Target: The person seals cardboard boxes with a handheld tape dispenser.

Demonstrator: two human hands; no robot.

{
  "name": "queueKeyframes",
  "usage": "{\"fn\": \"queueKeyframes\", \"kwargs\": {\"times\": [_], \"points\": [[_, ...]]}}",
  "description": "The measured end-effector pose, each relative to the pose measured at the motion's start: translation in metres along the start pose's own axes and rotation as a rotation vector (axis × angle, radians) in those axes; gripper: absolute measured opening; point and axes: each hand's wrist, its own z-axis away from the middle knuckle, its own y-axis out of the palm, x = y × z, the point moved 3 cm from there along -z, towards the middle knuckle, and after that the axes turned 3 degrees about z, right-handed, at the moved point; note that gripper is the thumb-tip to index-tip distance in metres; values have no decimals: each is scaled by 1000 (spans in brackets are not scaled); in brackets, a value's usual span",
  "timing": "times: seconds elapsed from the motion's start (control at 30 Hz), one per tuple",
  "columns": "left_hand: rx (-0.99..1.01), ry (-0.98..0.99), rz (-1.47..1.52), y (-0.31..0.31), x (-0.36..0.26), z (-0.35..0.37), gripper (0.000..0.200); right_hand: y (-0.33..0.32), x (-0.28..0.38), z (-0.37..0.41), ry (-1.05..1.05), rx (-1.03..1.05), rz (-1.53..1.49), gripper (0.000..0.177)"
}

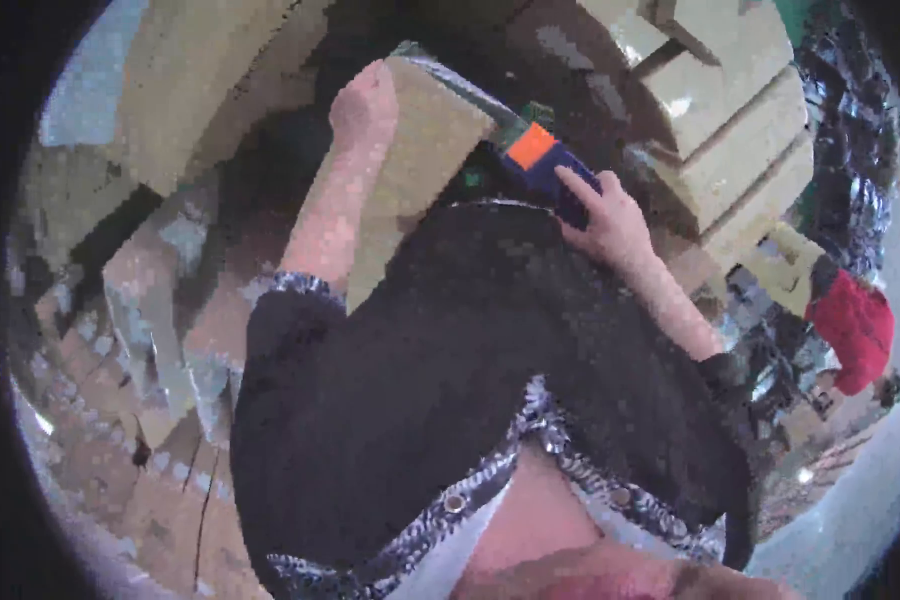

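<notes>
My left hand [365, 100] is closed in a fist at the upper corner of a tan panel that looks like cardboard [415, 150]. Its fingertips are hidden, so what they grip cannot be made out. A thin silvery strip [460, 85] runs from beside that fist down to a dark blue object with an orange patch [570, 185]. My right hand [615, 225] is closed around the lower end of this object, the index finger lying along its top. The picture is coarse, and the exact kind of the blue and orange object does not show.
Large tan box-like shapes [740, 130] stand at the upper right, with a tan surface [200, 80] at the upper left. Dark shiny wrapping [840, 110] lines the right side. Below it is a red item [855, 330]. Greyish sheets [150, 310] lean at the left above a plank floor [210, 510].
</notes>
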Motion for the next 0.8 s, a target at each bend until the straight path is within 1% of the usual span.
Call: {"fn": "queueKeyframes", "kwargs": {"times": [0.07, 0.17, 0.2, 0.27, 0.3, 0.4, 0.5, 0.6, 0.7, 0.77, 0.8], "points": [[10, -41, 0, 2, 3, -1, 45, 10, -9, 24, 40, 27, 1, 70], [12, -56, 30, 5, 6, 0, 49, 24, -11, 27, 85, 57, 19, 72], [13, -47, 33, 4, 6, -2, 49, 30, -12, 19, 99, 55, 16, 72], [123, -128, -36, 4, 9, -6, 49, 45, -15, -3, 87, 40, 31, 68], [157, -136, -60, 4, 8, -6, 50, 49, -14, -13, 96, 31, 28, 67], [141, -120, -15, 1, 5, -2, 51, 50, -2, -46, 122, 77, 47, 60], [129, -116, -4, 4, 4, -3, 51, 47, 8, -70, 171, 149, -28, 59], [108, -124, 8, 4, 2, 0, 49, 33, 16, -86, 214, 227, -38, 57], [54, -118, -1, 9, 7, 1, 48, 22, 21, -102, 231, 277, -22, 45], [82, -126, 1, 11, 13, -1, 48, 36, 11, -117, 251, 294, -27, 35], [87, -120, 2, 13, 12, -1, 48, 44, 4, -120, 258, 289, -30, 34]]}}
